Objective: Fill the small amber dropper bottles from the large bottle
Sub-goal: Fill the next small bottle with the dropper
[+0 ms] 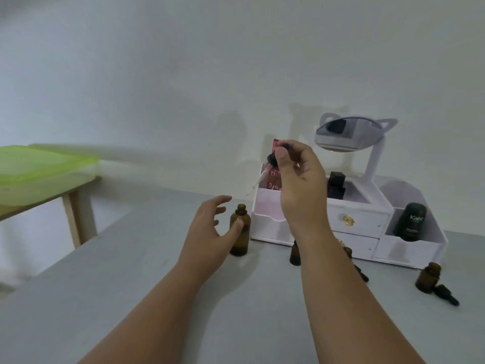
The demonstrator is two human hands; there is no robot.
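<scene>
Right hand (296, 169): pinched the dropper (265, 169), raised above the large amber bottle (240, 229).
Left hand (210, 227): fingers spread, thumb touching that uncapped bottle on the table (131, 285).
Small bottles (427, 277): right, uncapped.
Advice: steady the bottle, keep the pipette vertical.

Grey table (131, 298). On it: large amber bottle (240, 232) upright, uncapped, centre. White organiser (354, 232) far right. Small amber bottle (295, 254) just in front of it; another (428, 277) near right, with black dropper cap (446, 295) lying beside it.
</scene>
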